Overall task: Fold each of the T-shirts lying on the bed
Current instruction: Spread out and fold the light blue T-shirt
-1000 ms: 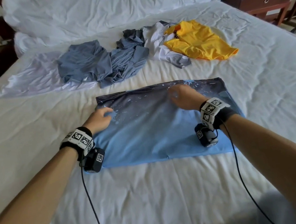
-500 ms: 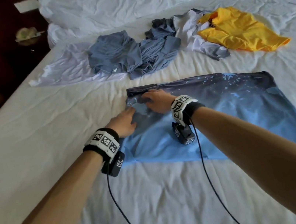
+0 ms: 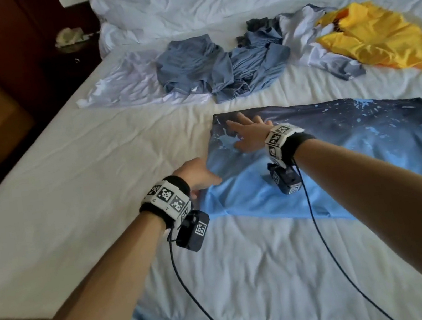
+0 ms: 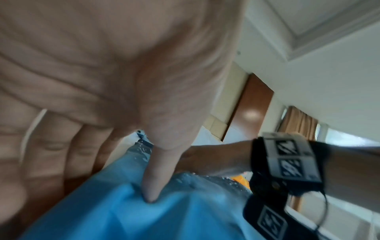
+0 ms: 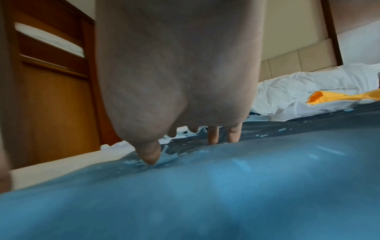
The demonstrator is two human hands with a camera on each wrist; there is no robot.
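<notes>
The blue T-shirt [image 3: 356, 159] lies flat on the bed [image 3: 96, 178] as a partly folded rectangle. Its long axis runs left-right across your view. The dark splatter band is on its far side, the plain light blue on its near side.

Both your hands are at its left short end. Your right hand [image 3: 249, 137] reaches across, flat on the dark band near the far-left corner. Its fingers [image 5: 213, 134] are straight and spread, pressing and grasping nothing. Your left hand [image 3: 198, 174] is at the left edge, nearer you than the right. The left wrist view shows its thumb [image 4: 153, 183] pushed down into a crease of the light blue cloth, with the fingers under the edge. That reads as a pinch on the edge, though blur hides the fingertips.

The key relation: the whole shirt extends to the right of both hands, and its right end runs towards the frame edge. My guess is the next fold carries the left end rightwards over the long axis. Your left hand is placed to lift, and the right hand sits about where the far corner needs gripping.

Beyond the blue T-shirt lie the unfolded ones:
- white shirt [image 3: 121, 91]
- grey-blue shirts [image 3: 217, 70]
- yellow shirt [image 3: 379, 42]
</notes>
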